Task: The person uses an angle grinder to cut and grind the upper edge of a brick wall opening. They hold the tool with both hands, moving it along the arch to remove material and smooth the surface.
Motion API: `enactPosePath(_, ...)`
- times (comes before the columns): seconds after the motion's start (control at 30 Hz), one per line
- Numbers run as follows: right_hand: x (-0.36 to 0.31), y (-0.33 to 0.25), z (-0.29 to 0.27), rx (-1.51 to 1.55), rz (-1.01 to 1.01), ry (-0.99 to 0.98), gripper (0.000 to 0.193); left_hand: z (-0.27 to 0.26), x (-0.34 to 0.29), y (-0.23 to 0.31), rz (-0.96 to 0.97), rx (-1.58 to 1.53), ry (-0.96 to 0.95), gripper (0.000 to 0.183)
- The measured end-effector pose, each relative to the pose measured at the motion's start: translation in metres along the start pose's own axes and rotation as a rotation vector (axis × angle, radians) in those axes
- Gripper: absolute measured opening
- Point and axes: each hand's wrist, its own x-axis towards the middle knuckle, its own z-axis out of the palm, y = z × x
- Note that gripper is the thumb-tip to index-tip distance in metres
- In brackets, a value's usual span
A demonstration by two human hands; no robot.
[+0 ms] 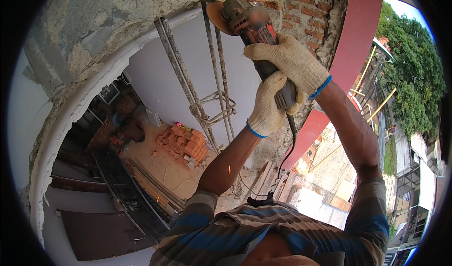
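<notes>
Both my hands wear cream knitted work gloves with blue cuffs and grip one angle grinder [256, 28], raised overhead. My left hand [268, 106] wraps the rear of its dark body, near the cord. Further forward, my right hand [292, 61] closes round the red and black housing. The grinder's brown disc [218, 18] is beside the upper ends of rusty steel bars [179, 63], just under the broken concrete edge [136, 21]; whether it touches a bar I cannot tell. The bars hang down, tied by bent stirrups [219, 107]. Small orange sparks show near my left forearm.
A black power cord [293, 143] drops from the grinder past my chest. Exposed brickwork [308, 12] and a red-painted column [352, 35] stand at the right. Far below lie a brick pile [183, 146] and long planks [150, 183]. Trees and a street show beyond.
</notes>
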Motion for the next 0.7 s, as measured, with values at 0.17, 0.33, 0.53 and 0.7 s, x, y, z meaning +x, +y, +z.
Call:
enactPosePath(0.17, -0.0002, 0.0006, -0.001, -0.006, -0.032, 0.019, 0.064, 0.0007, 0.0005, 0.0002, -0.006, 0.0, 0.009, 0.049)
enactPosePath(0.33, 0.0011, -0.0037, -0.002, 0.112, 0.125, -0.002, 0.063, 0.0013, 0.0006, 0.0008, -0.003, 0.009, 0.003, 0.049)
enactPosePath(0.53, 0.0008, -0.0034, -0.0008, 0.118, 0.11, -0.001, 0.063, 0.0, -0.0005, 0.0017, -0.006, 0.016, -0.006, 0.048)
enactPosePath(0.7, 0.0007, -0.0027, 0.0001, 0.104, 0.092, 0.007, 0.064, -0.0004, -0.0008, 0.0019, -0.01, 0.008, -0.01, 0.048)
